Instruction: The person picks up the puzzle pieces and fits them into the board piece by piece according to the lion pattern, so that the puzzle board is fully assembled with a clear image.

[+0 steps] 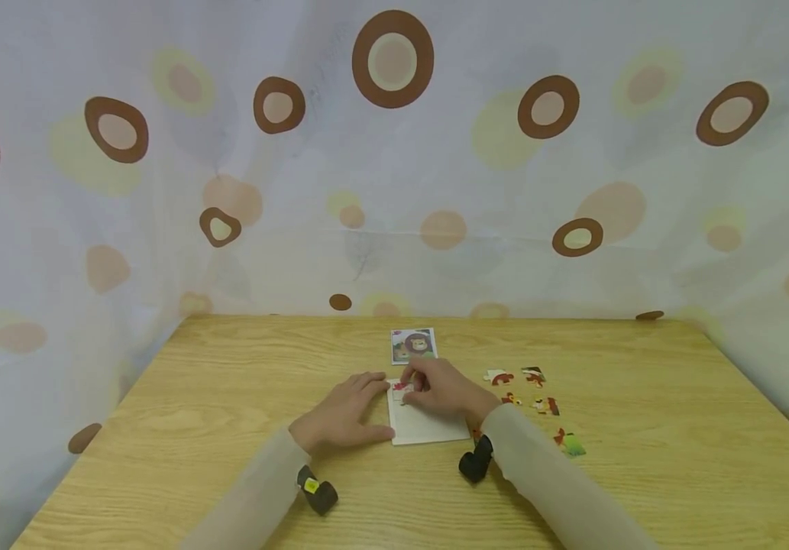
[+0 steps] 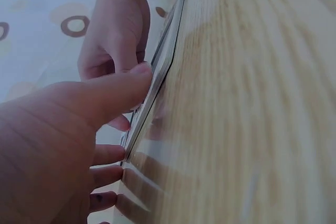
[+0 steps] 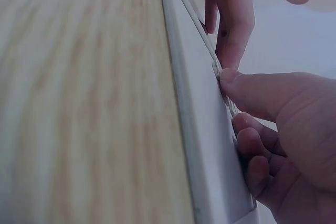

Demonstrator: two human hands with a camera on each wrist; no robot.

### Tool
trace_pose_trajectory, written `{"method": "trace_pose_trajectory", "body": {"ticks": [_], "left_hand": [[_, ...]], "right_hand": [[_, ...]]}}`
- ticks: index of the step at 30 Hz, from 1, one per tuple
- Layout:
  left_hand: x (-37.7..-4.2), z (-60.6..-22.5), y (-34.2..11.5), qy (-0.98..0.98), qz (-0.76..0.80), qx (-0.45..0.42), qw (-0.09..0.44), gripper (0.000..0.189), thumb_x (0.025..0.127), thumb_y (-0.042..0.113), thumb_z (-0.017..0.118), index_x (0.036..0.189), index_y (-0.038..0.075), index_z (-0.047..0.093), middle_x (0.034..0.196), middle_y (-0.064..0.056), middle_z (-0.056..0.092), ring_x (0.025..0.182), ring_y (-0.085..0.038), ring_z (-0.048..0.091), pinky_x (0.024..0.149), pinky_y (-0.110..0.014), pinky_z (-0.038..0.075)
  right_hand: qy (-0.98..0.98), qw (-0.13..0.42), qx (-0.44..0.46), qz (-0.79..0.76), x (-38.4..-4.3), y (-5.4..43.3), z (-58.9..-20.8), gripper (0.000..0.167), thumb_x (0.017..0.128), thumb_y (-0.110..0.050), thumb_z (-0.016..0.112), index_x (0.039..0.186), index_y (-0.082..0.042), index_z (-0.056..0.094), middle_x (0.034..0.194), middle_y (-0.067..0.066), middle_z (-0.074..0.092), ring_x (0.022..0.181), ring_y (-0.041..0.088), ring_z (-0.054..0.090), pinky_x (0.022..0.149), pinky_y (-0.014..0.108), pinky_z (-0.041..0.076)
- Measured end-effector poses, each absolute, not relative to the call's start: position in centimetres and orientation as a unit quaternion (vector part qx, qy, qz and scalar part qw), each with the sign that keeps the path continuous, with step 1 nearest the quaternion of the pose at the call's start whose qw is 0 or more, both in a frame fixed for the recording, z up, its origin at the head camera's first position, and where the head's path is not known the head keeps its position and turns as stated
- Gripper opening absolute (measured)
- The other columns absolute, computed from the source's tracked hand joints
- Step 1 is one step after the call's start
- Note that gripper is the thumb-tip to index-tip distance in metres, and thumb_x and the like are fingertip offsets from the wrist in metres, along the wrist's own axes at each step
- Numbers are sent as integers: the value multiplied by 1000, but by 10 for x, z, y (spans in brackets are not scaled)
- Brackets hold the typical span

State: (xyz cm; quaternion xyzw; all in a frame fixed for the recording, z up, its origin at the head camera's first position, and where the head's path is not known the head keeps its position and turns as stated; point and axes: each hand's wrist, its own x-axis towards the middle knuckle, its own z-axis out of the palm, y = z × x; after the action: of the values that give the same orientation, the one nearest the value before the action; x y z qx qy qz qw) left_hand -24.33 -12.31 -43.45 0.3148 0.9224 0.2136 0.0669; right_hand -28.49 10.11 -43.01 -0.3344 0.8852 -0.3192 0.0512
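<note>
A white puzzle tray lies on the wooden table between the hands. The left hand has its fingers and thumb extended against the tray's left edge. In the left wrist view, that thumb reaches over the near part of the edge. Over the tray's upper left corner, the right hand pinches a pale puzzle piece with a pink print. The right wrist view shows the piece slightly tilted above the tray surface, thumb and finger at its edge. Whether it lies fully flat cannot be told.
Behind the tray lies a small picture card with an animal print. To the right are several loose puzzle pieces, some partly behind the right forearm. A patterned cloth hangs along the table's back edge.
</note>
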Motion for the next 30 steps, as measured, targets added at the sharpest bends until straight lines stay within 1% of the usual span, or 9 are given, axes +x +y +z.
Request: {"method": "trace_pose_trajectory", "body": {"ticks": [5, 11, 19, 21, 25, 30], "left_hand": [[-243, -435, -122, 924, 215, 308, 73, 79, 86, 54, 64, 145, 7, 39, 155, -12, 32, 143, -38, 25, 113, -57, 24], [-243, -437, -121, 924, 222, 306, 59, 79, 84, 52, 67, 143, 6, 42, 154, -12, 34, 142, -38, 28, 111, -59, 26], [-241, -434, -123, 923, 228, 305, 58, 78, 84, 48, 68, 142, 2, 43, 153, -12, 36, 142, -37, 28, 111, -59, 26], [-240, -433, -123, 922, 231, 303, 63, 78, 84, 47, 68, 142, 3, 43, 154, -12, 35, 142, -37, 27, 111, -59, 26], [-240, -433, -124, 921, 238, 302, 68, 78, 84, 47, 68, 143, 3, 41, 155, -11, 33, 143, -38, 25, 111, -60, 24], [-241, -434, -123, 920, 238, 302, 72, 79, 85, 47, 68, 145, 4, 40, 155, -11, 32, 144, -38, 24, 112, -59, 23]], "right_hand": [[888, 59, -328, -319, -286, 100, -432, 13, 87, -12, 70, 99, -8, 67, 74, -3, 56, 64, 6, 47, 59, 19, 42], [889, 33, -330, -316, -286, 96, -432, 11, 87, -11, 70, 98, -8, 69, 73, -3, 57, 65, 5, 47, 60, 19, 42], [897, 17, -311, -314, -284, 86, -430, 8, 90, -8, 65, 96, -7, 69, 75, -3, 59, 67, 6, 48, 61, 19, 41], [897, 14, -312, -314, -283, 86, -430, 9, 91, -7, 62, 98, -6, 68, 76, -2, 59, 67, 6, 48, 61, 20, 42], [893, 31, -313, -322, -282, 93, -427, 15, 94, -7, 56, 107, -3, 63, 79, 0, 58, 69, 7, 49, 64, 21, 44], [888, 49, -312, -334, -280, 110, -422, 17, 96, -9, 56, 111, -3, 61, 83, 0, 59, 72, 9, 51, 66, 23, 46]]}}
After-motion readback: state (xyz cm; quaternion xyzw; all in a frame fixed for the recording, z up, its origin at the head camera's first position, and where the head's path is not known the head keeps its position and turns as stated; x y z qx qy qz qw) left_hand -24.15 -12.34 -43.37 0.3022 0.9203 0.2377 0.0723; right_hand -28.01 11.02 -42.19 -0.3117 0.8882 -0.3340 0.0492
